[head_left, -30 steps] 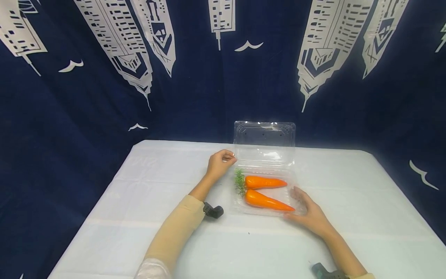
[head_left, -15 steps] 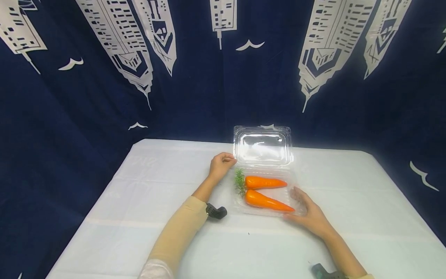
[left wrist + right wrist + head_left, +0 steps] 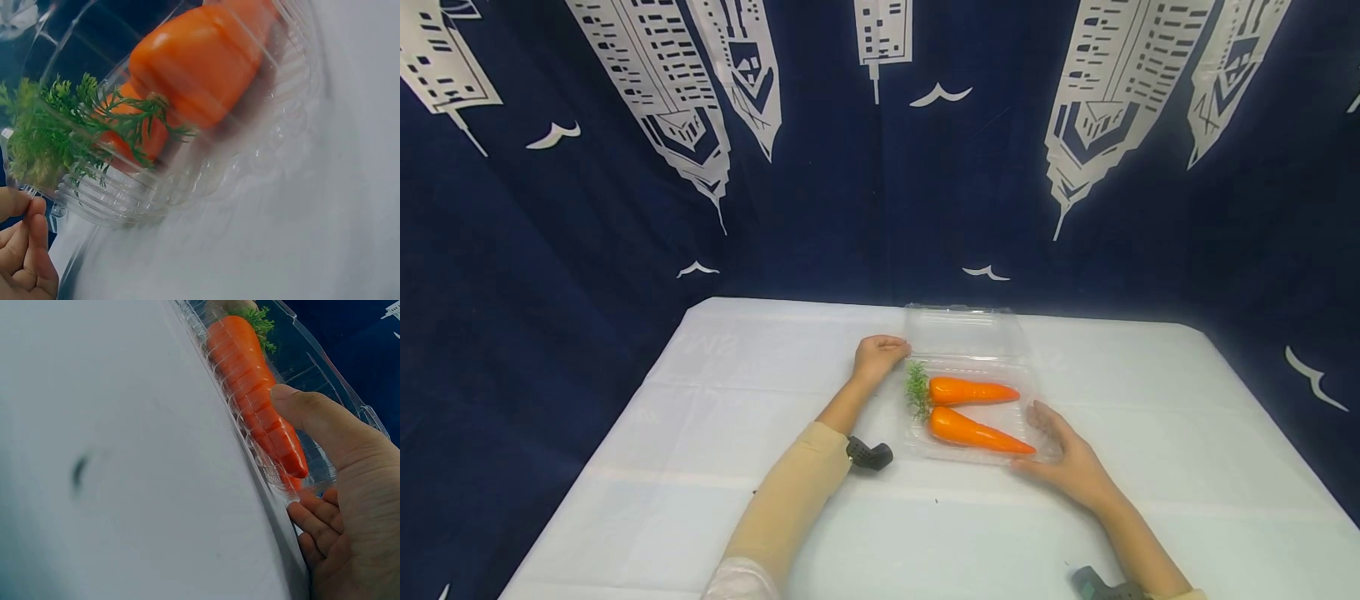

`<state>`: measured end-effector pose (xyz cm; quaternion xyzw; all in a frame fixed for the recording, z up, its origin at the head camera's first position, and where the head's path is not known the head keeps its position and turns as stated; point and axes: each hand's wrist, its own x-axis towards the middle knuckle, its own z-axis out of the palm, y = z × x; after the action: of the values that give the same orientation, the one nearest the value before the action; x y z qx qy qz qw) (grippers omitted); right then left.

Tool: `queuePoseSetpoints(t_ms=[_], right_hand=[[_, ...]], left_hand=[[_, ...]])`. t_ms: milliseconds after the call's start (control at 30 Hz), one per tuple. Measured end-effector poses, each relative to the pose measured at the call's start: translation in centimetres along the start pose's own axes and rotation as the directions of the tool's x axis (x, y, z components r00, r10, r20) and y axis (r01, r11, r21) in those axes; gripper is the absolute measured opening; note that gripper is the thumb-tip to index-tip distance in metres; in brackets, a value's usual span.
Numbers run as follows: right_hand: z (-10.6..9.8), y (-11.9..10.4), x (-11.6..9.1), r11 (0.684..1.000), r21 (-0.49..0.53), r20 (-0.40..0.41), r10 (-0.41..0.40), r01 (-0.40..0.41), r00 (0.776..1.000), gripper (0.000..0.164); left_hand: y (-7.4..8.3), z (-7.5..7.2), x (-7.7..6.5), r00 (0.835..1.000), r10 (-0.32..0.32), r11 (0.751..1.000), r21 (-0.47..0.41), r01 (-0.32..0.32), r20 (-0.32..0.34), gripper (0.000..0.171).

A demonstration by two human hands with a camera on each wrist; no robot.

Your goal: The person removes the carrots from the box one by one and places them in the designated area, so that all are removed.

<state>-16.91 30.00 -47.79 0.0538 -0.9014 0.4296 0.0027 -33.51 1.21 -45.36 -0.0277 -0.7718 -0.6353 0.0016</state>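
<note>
A clear plastic clamshell container [image 3: 992,412] lies on the table, its lid [image 3: 966,333] tipped back on the far side. Two orange carrots [image 3: 973,390] with green leafy tops [image 3: 917,390] lie side by side in its base, tips to the right. At the left end of the hinge, my left hand [image 3: 877,358] pinches the container's edge between thumb and fingertips, as the left wrist view also shows. My right hand [image 3: 1067,458] holds the container's near right corner, thumb on the near side and fingers around the right side. Some right fingertips are partly hidden behind the plastic.
A white cloth covers the table [image 3: 1150,400]. Behind it hangs a dark blue curtain [image 3: 820,217] with white building prints. A dark camera mount [image 3: 870,455] sits on the left wrist, another [image 3: 1105,586] on the right.
The lid has swung backward and down from a raised position. My left hand has shifted slightly toward me with it. The right hand, carrots and base have stayed put.
</note>
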Motion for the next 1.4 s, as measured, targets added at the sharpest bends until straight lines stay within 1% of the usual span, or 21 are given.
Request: queuePoseSetpoints(t_ms=[200, 367, 467, 567, 633, 700, 767, 800, 833, 867, 900, 933, 1000, 1067, 1100, 1167, 1200, 1233, 1267, 1333, 1400], right_hand=[[0.0, 0.0, 0.0, 1.0, 0.002, 0.002, 0.014, -0.014, 1.0, 0.097], [-0.1, -0.1, 0.0, 1.0, -0.006, 0.004, 0.024, -0.024, 1.0, 0.097], [-0.1, -0.1, -0.1, 0.999, -0.011, 0.006, 0.03, -0.03, 1.0, 0.096], [-0.2, -0.1, -0.1, 1.0, -0.012, 0.005, 0.029, -0.029, 1.0, 0.096], [-0.2, 0.0, -0.1, 1.0, -0.01, 0.004, 0.026, -0.026, 1.0, 0.096], [-0.1, 0.0, -0.1, 1.0, -0.007, 0.005, 0.026, -0.026, 1.0, 0.095], [-0.1, -0.1, 0.0, 1.0, -0.005, 0.005, 0.026, -0.026, 1.0, 0.096], [-0.1, -0.1, 0.0, 1.0, -0.005, 0.004, 0.025, -0.025, 1.0, 0.096], [-0.1, -0.1, 0.0, 1.0, -0.002, 0.007, 0.025, -0.025, 1.0, 0.096], [-0.1, -0.1, 0.0, 1.0, -0.002, 0.006, 0.024, -0.024, 1.0, 0.096], [-0.1, 0.0, 0.0, 1.0, -0.003, 0.007, 0.022, -0.022, 1.0, 0.096], [-0.1, 0.0, 0.0, 1.0, -0.003, 0.005, 0.02, -0.02, 1.0, 0.096], [-0.1, 0.1, 0.0, 1.0, -0.003, 0.003, 0.018, -0.018, 1.0, 0.097], [-0.1, 0.1, 0.0, 1.0, -0.002, 0.001, 0.018, -0.018, 1.0, 0.098], [-0.1, 0.1, 0.1, 1.0, -0.003, 0.001, 0.019, -0.019, 1.0, 0.099], [-0.1, 0.1, 0.1, 1.0, -0.009, 0.001, 0.024, -0.023, 1.0, 0.099], [-0.1, 0.1, 0.1, 1.0, -0.01, 0.0, 0.025, -0.025, 1.0, 0.1], [-0.1, 0.1, 0.1, 1.0, -0.014, 0.001, 0.027, -0.027, 1.0, 0.1], [-0.1, 0.0, 0.1, 0.999, -0.015, 0.001, 0.029, -0.029, 1.0, 0.1], [-0.1, 0.0, 0.1, 1.0, -0.012, 0.002, 0.027, -0.027, 1.0, 0.099], [-0.1, 0.0, 0.1, 1.0, -0.005, 0.0, 0.023, -0.023, 1.0, 0.099]], left_hand=[[0.1, 0.0, 0.0, 0.999, -0.038, 0.999, -0.002, 0.038, 0.006, 0.022], [0.4, 0.0, 0.0, 0.998, -0.064, 0.998, -0.023, 0.064, 0.03, 0.022], [0.7, 0.0, -0.1, 0.997, -0.063, 0.998, 0.018, 0.062, 0.033, 0.027], [1.1, -0.1, -0.5, 0.999, -0.051, 0.993, 0.106, 0.051, 0.002, 0.031], [1.4, -0.2, -0.7, 0.999, -0.022, 0.986, 0.162, 0.027, -0.038, 0.031], [1.6, -0.2, -1.0, 0.997, 0.032, 0.978, 0.209, -0.016, -0.075, 0.027], [1.8, -0.2, -1.2, 0.989, 0.119, 0.964, 0.247, -0.094, -0.088, 0.023], [1.9, -0.2, -1.3, 0.983, 0.169, 0.955, 0.261, -0.143, -0.078, 0.02], [2.0, -0.1, -1.4, 0.974, 0.22, 0.941, 0.274, -0.197, -0.055, 0.017], [2.2, -0.1, -1.6, 0.961, 0.275, 0.923, 0.284, -0.259, -0.017, 0.015], [2.3, 0.0, -1.7, 0.944, 0.327, 0.9, 0.293, -0.322, 0.035, 0.013], [2.5, 0.1, -1.9, 0.923, 0.372, 0.874, 0.297, -0.384, 0.097, 0.011], [2.9, 0.3, -2.3, 0.873, 0.433, 0.823, 0.298, -0.484, 0.224, 0.01], [3.3, 0.5, -2.7, 0.821, 0.458, 0.775, 0.299, -0.557, 0.341, 0.01], [3.5, 0.7, -2.9, 0.8, 0.457, 0.752, 0.312, -0.58, 0.388, 0.011], [3.9, 1.1, -3.1, 0.769, 0.439, 0.705, 0.352, -0.615, 0.464, 0.012], [4.0, 1.2, -3.2, 0.758, 0.423, 0.68, 0.38, -0.628, 0.496, 0.013], [4.1, 1.4, -3.3, 0.754, 0.401, 0.656, 0.412, -0.633, 0.519, 0.014], [4.2, 1.6, -3.3, 0.752, 0.38, 0.626, 0.449, -0.638, 0.539, 0.016], [4.2, 2.0, -3.3, 0.759, 0.319, 0.582, 0.515, -0.629, 0.567, 0.019], [4.1, 2.3, -3.5, 0.774, 0.256, 0.541, 0.577, -0.612, 0.58, 0.024]])
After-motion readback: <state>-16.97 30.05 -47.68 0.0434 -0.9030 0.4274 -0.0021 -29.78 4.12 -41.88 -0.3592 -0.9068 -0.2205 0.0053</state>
